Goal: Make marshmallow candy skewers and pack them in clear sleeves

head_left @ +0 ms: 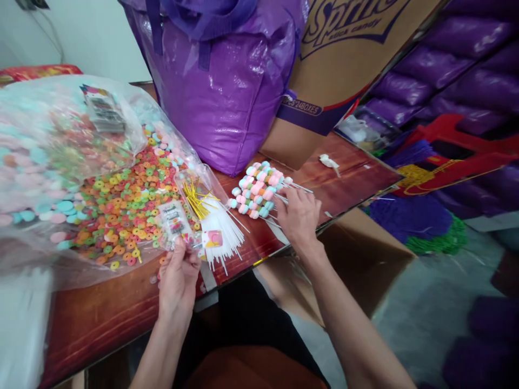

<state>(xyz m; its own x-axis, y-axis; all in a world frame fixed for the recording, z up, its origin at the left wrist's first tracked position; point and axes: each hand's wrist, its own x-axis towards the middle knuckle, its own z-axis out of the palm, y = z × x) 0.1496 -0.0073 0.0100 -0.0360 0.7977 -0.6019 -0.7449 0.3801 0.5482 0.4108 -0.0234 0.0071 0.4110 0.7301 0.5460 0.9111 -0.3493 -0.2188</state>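
My left hand (178,275) pinches the lower edge of a small clear plastic packet (174,219) with a printed label. My right hand (299,213) is closed over the white sticks of a pile of candy skewers (257,189), threaded with pink, blue, white and orange pieces. How many sticks its fingers grip is hidden. Between my hands lie a fan of white sticks (225,232) and a bunch of yellow twist ties (197,200). Close to my left hand, ring-shaped gummies (121,208) in many colours spread over a clear plastic sheet.
A large purple bag (219,102) and a printed cardboard box (336,70) stand at the table's back. Marshmallow pieces (28,183) lie at left under clear plastic. Crumpled white paper (329,162) sits on the wooden table (101,319). An open carton (357,254) is below right.
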